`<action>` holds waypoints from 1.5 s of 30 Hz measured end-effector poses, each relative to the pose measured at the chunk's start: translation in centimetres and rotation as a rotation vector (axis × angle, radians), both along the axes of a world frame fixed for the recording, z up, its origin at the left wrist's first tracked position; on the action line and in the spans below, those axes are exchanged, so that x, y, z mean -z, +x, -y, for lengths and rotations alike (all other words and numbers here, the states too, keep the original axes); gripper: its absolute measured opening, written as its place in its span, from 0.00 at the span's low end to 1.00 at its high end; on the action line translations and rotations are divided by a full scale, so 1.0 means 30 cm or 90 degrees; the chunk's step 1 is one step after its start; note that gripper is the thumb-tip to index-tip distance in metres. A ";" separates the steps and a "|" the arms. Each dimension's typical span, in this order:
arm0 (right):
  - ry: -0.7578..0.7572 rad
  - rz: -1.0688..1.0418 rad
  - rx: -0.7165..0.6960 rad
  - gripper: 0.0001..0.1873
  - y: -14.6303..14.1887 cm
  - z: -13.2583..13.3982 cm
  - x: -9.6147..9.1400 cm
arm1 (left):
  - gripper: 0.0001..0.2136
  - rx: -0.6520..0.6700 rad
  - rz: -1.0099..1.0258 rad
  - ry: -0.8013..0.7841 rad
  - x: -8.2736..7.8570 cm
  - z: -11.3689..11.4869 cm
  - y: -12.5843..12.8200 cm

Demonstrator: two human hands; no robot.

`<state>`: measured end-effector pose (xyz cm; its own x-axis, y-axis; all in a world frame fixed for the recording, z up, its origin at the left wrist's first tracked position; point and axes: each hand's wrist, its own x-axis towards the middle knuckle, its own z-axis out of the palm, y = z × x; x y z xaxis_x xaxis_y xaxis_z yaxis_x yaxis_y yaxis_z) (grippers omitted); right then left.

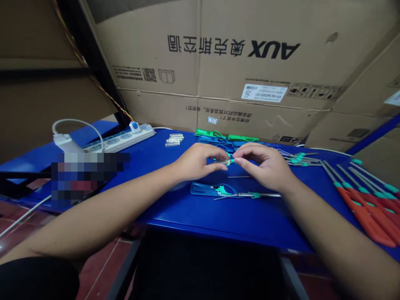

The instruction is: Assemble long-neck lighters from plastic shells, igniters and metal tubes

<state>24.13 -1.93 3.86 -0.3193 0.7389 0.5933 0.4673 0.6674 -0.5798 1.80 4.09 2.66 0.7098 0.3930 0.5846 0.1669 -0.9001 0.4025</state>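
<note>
My left hand (196, 161) and my right hand (261, 164) meet above a blue table (168, 212), pinching a small teal-and-metal part (229, 161) between their fingertips. The fingers hide most of that part. Just below my right hand lies a thin metal pin (239, 176). Nearer me sits a blue plastic holder (201, 189) with teal pieces, beside a steel shaft with a teal collar (254, 195). Several teal-collared steel rods (303, 160) lie right of my right hand, and several red-handled screwdrivers (368, 212) lie at the far right.
Green plastic clips (242, 138) and blue plastic pieces (215, 139) lie along the far table edge. Short metal tubes (173, 140) and a white power strip (118, 139) sit back left. Large cardboard cartons (215, 75) stand behind. A pixelated patch (87, 179) covers the left table edge.
</note>
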 end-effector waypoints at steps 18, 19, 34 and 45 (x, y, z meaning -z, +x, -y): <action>0.091 0.034 0.012 0.03 -0.016 0.024 -0.019 | 0.10 -0.035 0.077 0.118 0.012 0.051 0.008; 0.093 0.032 0.025 0.03 -0.017 0.025 -0.019 | 0.10 -0.036 0.077 0.118 0.011 0.049 0.007; 0.109 0.007 -0.004 0.04 -0.036 0.031 -0.005 | 0.07 -0.109 0.093 0.091 0.024 0.090 0.019; 0.065 0.019 -0.021 0.04 -0.035 0.030 0.005 | 0.06 -0.141 0.094 0.102 0.039 0.109 0.025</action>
